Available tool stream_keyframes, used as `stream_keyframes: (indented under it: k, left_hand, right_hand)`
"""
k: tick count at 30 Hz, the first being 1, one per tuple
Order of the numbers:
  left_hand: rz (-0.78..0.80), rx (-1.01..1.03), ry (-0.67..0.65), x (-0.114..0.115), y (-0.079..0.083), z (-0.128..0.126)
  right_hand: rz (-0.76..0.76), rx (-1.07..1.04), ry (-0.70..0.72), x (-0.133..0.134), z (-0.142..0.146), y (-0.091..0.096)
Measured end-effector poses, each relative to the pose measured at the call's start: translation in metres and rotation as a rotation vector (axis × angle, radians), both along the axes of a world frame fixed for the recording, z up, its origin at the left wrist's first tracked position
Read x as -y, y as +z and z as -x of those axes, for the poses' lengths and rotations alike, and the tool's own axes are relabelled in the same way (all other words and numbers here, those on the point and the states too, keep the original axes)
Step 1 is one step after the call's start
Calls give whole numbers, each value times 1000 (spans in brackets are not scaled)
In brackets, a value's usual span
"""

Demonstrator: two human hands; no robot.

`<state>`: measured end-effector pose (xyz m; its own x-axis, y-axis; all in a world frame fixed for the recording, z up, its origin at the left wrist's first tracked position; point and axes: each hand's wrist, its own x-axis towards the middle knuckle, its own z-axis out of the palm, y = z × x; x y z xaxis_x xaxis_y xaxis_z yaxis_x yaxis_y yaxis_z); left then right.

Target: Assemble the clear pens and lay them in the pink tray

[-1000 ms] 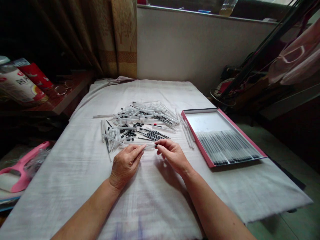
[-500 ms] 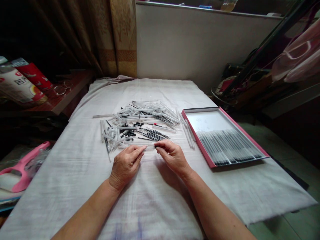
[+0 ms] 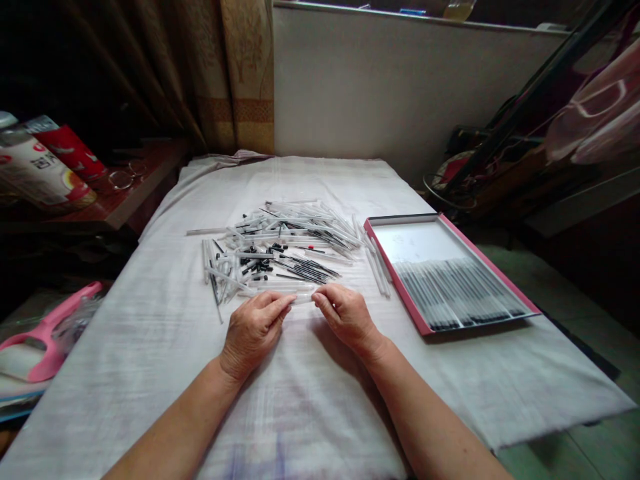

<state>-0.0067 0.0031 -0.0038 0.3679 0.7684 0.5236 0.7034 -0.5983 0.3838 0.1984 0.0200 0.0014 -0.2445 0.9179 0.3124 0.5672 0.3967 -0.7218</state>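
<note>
A clear pen barrel point(image 3: 303, 298) lies level between my two hands, above the near edge of the pile. My left hand point(image 3: 257, 328) is closed, thumb and forefinger pinching its left part. At its right end, my right hand point(image 3: 349, 320) is closed in a pinch; the fingers hide that tip. Just beyond are black pen refills point(image 3: 307, 269), small black caps or plugs point(image 3: 260, 265) and a heap of clear pen barrels point(image 3: 320, 223). To the right, a pink-edged box point(image 3: 400, 300) holds a row of clear pens point(image 3: 460, 293) with dark refills inside and black ends.
A white cloth point(image 3: 280, 413) covers the table. A few clear barrels point(image 3: 376, 267) lie beside the box. On a side table at left stand a labelled jar point(image 3: 43, 170) and a red container point(image 3: 75, 152), near eyeglasses point(image 3: 125, 175). A pink-handled object point(image 3: 47, 333) is at lower left.
The black piece that showed at my right fingertips is now out of sight, and my right fingers sit against the barrel's end. Both hands have shifted slightly right.
</note>
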Motion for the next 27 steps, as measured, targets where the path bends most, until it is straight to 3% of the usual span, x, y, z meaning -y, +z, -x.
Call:
stream_keyframes:
  k: [5, 14, 19, 27]
  left_hand:
    - [-18, -16, -15, 1, -1, -2]
    - [21, 19, -2, 0, -1, -1]
    - [38, 7, -8, 0, 0, 0]
    - [50, 11, -10, 0, -1, 0]
  right_hand:
    - [52, 61, -11, -1, -1, -4]
    - [152, -139, 67, 3, -2, 5]
    - [130, -97, 46, 0, -2, 2]
    - [230, -119, 93, 2, -5, 2]
